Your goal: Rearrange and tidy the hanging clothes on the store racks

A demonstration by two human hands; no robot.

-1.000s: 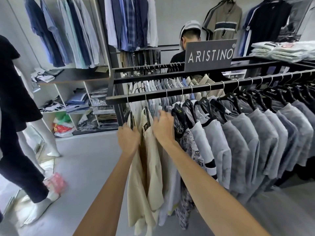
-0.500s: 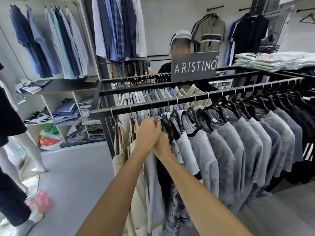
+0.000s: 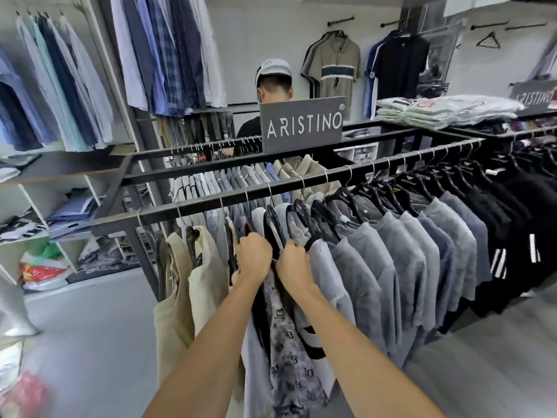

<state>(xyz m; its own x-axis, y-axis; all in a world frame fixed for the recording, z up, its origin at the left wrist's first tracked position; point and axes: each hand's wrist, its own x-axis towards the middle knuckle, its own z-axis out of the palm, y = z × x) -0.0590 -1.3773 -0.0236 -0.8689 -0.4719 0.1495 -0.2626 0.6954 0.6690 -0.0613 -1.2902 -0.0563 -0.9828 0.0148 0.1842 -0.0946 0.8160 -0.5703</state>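
Both hands are working close together at the middle of the frame: the left hand (image 3: 253,257) is gripping the hanger shoulder of a garment just at nine o'clock of the patterned shirt (image 3: 297,362), and the right hand (image 3: 294,260) is clutching the black hanger (image 3: 275,227) at the shirt's neck. To space this stretch well, the hands should be sliding hooks along the rail (image 3: 271,193) toward the beige shirts (image 3: 187,285) at nine o'clock, lifting slightly so the hooks are not dragging.
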